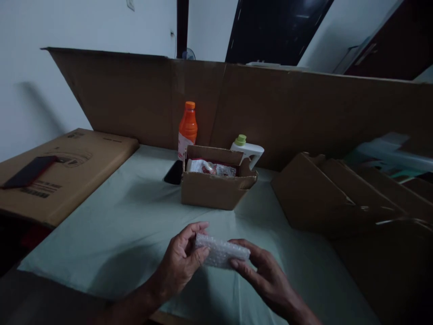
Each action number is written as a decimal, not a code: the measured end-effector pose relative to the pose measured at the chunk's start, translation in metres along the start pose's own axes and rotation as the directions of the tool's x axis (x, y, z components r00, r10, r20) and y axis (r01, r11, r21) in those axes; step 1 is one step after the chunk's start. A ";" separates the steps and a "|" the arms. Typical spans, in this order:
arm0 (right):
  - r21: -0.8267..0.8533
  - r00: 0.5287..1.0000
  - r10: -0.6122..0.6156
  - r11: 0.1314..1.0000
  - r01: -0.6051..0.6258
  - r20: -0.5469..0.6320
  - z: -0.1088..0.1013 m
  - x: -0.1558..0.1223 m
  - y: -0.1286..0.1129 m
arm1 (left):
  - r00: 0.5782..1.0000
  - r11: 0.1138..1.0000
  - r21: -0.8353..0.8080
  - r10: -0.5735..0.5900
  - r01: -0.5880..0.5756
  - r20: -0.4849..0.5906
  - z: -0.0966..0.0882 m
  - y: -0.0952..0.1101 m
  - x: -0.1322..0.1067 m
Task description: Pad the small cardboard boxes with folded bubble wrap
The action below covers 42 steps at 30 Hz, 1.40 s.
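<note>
Cardboard panel [142,97], brown, standing across the back. Pale green cloth [142,212], spread in front of it, creased. Cardboard boxes [311,194], grouped at right. Flat carton [98,167], printed, lying at left. Open cardboard box [209,192], mid-cloth, with printed packaging [223,170] inside. Orange bottle [189,124], upright, behind the box's left end. White jug [253,152], green-capped, behind its right end (lower part hidden). Left hand [179,257], pinching one end of the bundle between thumb and fingers; right hand [265,273], pinching the other likewise. Bubble-wrapped bundle [219,252], elongated, contents indiscernible, held above the cloth on the near side of the open box, apart from it.
</note>
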State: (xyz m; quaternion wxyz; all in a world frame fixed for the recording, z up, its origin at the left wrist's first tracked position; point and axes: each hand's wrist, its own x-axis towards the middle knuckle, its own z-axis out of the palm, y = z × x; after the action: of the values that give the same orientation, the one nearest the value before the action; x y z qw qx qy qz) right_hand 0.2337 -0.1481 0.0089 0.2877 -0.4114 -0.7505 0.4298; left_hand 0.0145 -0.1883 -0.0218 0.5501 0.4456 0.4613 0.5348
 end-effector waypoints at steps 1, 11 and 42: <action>-0.054 0.997 -0.050 0.997 0.048 -0.051 -0.011 0.008 -0.008 | 0.996 0.993 0.068 0.092 -0.092 0.001 -0.004 0.010 0.007; -0.531 0.902 -0.376 0.819 0.217 -0.212 -0.110 0.162 -0.045 | 0.606 0.187 0.830 0.767 -0.525 0.211 -0.031 0.053 0.124; -0.259 0.970 0.062 0.958 -0.123 -0.234 -0.081 0.098 0.064 | 0.952 0.898 0.380 0.286 -0.224 -0.113 -0.057 -0.028 0.119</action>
State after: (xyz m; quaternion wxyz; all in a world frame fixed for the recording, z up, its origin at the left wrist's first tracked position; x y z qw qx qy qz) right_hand 0.2725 -0.0120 -0.0027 0.2906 -0.5276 -0.7449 0.2868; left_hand -0.0365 -0.0702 -0.0628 0.3431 0.5499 0.5336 0.5433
